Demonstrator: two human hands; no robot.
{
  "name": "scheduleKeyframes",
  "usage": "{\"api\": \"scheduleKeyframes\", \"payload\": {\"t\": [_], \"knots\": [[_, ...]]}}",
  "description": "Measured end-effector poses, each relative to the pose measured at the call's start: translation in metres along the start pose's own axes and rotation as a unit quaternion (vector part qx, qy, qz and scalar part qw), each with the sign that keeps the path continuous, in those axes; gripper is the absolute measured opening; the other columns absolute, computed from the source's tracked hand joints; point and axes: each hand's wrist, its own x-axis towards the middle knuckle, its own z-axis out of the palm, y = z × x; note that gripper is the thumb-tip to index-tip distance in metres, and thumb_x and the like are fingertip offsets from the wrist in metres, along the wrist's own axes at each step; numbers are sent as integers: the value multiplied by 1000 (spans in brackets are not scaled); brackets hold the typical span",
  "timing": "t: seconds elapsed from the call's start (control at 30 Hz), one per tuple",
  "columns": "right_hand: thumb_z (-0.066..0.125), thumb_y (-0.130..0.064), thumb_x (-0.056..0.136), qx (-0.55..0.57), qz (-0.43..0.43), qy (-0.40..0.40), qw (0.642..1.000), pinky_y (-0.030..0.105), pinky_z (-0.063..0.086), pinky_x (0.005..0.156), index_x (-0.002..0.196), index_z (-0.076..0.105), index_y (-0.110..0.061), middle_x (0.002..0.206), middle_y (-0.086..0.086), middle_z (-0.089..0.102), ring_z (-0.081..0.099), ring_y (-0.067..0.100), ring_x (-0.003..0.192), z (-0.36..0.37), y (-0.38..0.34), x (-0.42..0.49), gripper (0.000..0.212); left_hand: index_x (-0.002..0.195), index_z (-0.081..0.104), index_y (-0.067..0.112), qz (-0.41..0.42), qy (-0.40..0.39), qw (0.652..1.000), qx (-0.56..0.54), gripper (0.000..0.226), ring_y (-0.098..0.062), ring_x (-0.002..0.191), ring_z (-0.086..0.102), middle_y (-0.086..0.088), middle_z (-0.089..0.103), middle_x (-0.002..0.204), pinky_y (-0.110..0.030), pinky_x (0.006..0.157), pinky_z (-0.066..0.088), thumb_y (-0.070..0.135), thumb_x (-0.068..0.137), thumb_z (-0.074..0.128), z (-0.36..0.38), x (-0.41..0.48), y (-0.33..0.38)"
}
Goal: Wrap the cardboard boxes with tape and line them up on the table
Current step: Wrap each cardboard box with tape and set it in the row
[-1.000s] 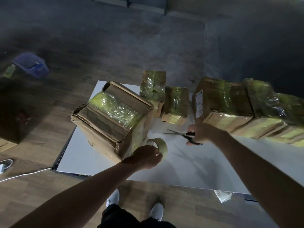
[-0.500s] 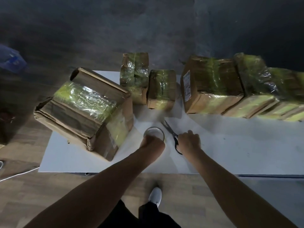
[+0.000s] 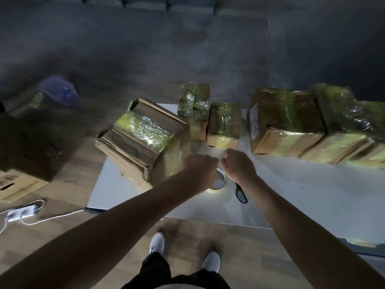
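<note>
My left hand point(image 3: 199, 170) is curled over the roll of clear tape point(image 3: 219, 182), which stands on the white table point(image 3: 291, 197) beside the big box. My right hand point(image 3: 237, 166) is just right of it, fingertips bunched against the left hand's fingertips; I cannot see whether they pinch a tape end. The black-handled scissors point(image 3: 241, 193) lie loose on the table under my right wrist. The big cardboard box point(image 3: 145, 140), partly wrapped in yellowish tape, sits tilted at the table's left end. Two small wrapped boxes point(image 3: 194, 103) point(image 3: 224, 124) stand behind the hands. Larger wrapped boxes point(image 3: 285, 122) point(image 3: 341, 126) line the right.
On the wooden floor to the left lie a flat cardboard box point(image 3: 18, 182), a white power strip with cable point(image 3: 20, 213) and a blue basket point(image 3: 59, 91). My white shoes point(image 3: 157, 243) stand at the table's front edge. A dark wall rises behind the table.
My right hand has let go of the scissors, which now lie on the table, and moved left to meet my left hand above the tape roll. The view has tilted down.
</note>
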Motion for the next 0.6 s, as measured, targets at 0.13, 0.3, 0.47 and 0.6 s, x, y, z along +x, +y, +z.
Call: {"api": "scheduleKeyframes", "payload": {"t": [0.13, 0.3, 0.47, 0.6], "knots": [[49, -21, 95, 98, -32, 13, 995, 32, 35, 62, 68, 45, -14, 63, 1, 46, 52, 26, 69, -10, -56, -6, 29, 90, 61, 15, -63, 152, 984, -65, 20, -32, 77, 64, -6, 66, 89, -30, 57, 38, 28, 94, 45, -48, -21, -36], [50, -25, 97, 205, -75, 59, 974, 37, 42, 63, 73, 55, -6, 69, 15, 61, 58, 28, 66, -17, -123, -20, 32, 90, 52, 16, -144, 197, 963, -114, 9, -33, 80, 61, -7, 63, 91, -33, 60, 42, 25, 92, 49, -70, -28, -95], [48, -33, 100, 315, -20, 87, 945, 49, 50, 74, 80, 53, -7, 82, 24, 66, 67, 41, 83, -6, -165, -18, 33, 88, 51, 20, -159, 123, 963, -182, 7, -25, 81, 56, 1, 54, 87, -29, 63, 35, 22, 87, 57, -60, -28, -135], [45, -43, 100, 397, 71, 98, 910, 50, 55, 67, 66, 52, -13, 63, 10, 61, 68, 37, 70, 16, -177, -22, 46, 86, 54, 14, -75, 86, 970, -215, 9, -24, 76, 56, 0, 54, 80, -27, 53, 31, 22, 90, 59, -60, -24, -156]]}}
